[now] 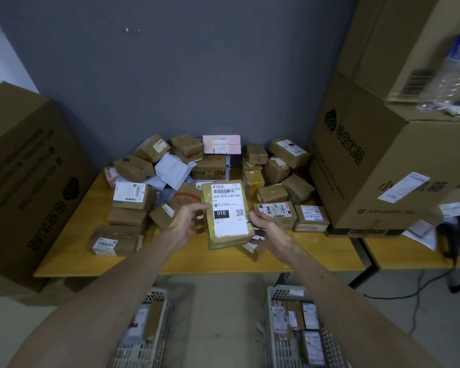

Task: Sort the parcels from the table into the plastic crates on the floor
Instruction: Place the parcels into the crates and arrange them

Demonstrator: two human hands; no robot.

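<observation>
- One wide-angle camera, worn on the person's head, looks forward and down along both forearms.
- It faces the grey wall at 12 o'clock. The yellow table spans the middle of the view, within arm's reach.
- The left hand and right hand hold the labelled parcel at dead centre, close to the lens.
- The left crate at 7 o'clock and the right crate at 5 o'clock sit lowest, cut by the bottom edge.

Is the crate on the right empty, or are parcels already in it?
Not empty. The right crate holds several labelled parcels, lying flat inside it.
</observation>
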